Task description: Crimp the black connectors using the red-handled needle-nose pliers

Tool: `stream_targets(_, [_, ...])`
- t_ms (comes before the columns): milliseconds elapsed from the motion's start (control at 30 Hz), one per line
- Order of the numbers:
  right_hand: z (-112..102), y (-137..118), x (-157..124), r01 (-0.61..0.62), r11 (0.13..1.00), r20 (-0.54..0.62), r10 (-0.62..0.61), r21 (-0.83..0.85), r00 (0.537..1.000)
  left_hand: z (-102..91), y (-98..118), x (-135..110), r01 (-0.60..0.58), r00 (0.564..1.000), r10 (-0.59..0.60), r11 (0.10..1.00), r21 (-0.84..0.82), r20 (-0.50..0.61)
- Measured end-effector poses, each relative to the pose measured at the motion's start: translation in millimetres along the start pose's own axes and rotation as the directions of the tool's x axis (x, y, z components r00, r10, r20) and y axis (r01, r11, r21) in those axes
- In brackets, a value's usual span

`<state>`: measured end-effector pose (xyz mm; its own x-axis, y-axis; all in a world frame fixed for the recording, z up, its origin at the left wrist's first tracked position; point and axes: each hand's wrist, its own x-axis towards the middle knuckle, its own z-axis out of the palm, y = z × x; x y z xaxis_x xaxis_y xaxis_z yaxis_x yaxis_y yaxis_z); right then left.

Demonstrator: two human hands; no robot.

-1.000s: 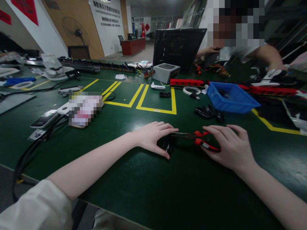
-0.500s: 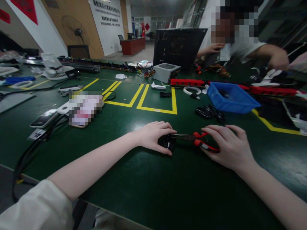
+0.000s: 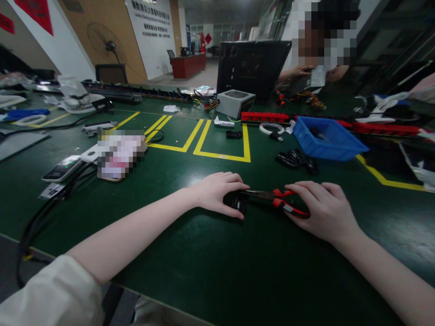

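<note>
My left hand [image 3: 220, 194] grips a small black shiny part [image 3: 239, 204] on the green table, its thumb and fingers around the sides. What kind of part it is I cannot make out, as the hand covers much of it. My right hand [image 3: 322, 208] is closed around the red and black handles of long-nose pliers [image 3: 277, 197]. The handles are spread somewhat, and the jaws point left, their tips at the upper edge of the black part beside my left fingertips. Whether the tips pinch anything is too small to tell.
Beyond my right hand lie several black parts [image 3: 296, 160] and a blue bin [image 3: 331, 142]. Yellow tape [image 3: 222, 156] marks the table [image 3: 204, 276]. A phone [image 3: 120, 158] and cables lie left; a grey power supply [image 3: 234, 102] stands farther back. Across the table sits another person.
The pliers and my right hand have shifted very slightly. My left hand keeps its place on the black part. The other person has drawn an arm inward.
</note>
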<state>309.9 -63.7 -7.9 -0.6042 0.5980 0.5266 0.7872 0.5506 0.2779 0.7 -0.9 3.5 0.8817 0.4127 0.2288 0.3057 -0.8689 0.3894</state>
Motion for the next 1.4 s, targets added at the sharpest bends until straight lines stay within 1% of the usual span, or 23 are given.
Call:
stream_targets(133, [0.4, -0.1, 0.5, 0.011, 1.000, 0.018, -0.011, -0.005, 1.000, -0.4, -0.2, 0.3, 0.001, 1.000, -0.001, 1.000, 0.004, 0.011])
stream_targets(300, [1.9, 1.4, 1.6, 0.008, 1.000, -0.002, -0.008, -0.008, 1.000, 1.3, -1.2, 0.7, 0.006, 1.000, -0.006, 1.000, 0.014, 0.013])
stream_targets(467, [1.3, 2.3, 1.7, 0.025, 0.999, 0.015, -0.024, -0.022, 1.000, 2.4, -1.3, 0.5, 0.001, 1.000, -0.001, 0.999, 0.033, 0.012])
stream_targets(767, [0.2, 2.9, 3.4, 0.037, 0.998, 0.018, -0.038, 0.041, 0.999, 0.5, -0.8, 0.3, -0.005, 1.000, 0.004, 0.999, 0.036, 0.013])
stream_targets(800, [0.2, 3.4, 3.9, 0.049, 0.998, 0.019, -0.050, 0.035, 0.999, 0.1, -0.5, 0.3, -0.007, 1.000, 0.006, 0.999, 0.035, 0.012])
stream_targets(900, [1.4, 5.1, 4.9, 0.096, 0.995, -0.028, -0.096, -0.006, 0.995, -0.7, -0.7, 0.2, -0.012, 1.000, 0.012, 0.999, 0.032, -0.001])
stream_targets(1000, [3.8, 6.4, 4.0, 0.105, 0.993, -0.054, -0.108, -0.051, 0.993, -0.6, -2.5, 0.4, -0.005, 1.000, 0.005, 1.000, 0.010, -0.005])
stream_targets(1233, [2.0, 5.3, 3.3, 0.144, 0.970, -0.069, -0.160, -0.195, 0.985, 1.2, -5.3, 1.1, 0.000, 1.000, 0.000, 1.000, -0.022, -0.027])
stream_targets(1400, [-1.6, 3.2, 7.4, 0.171, 0.963, -0.075, -0.189, -0.206, 0.979, 0.6, -4.3, 1.7, 0.005, 1.000, -0.006, 1.000, -0.024, -0.025])
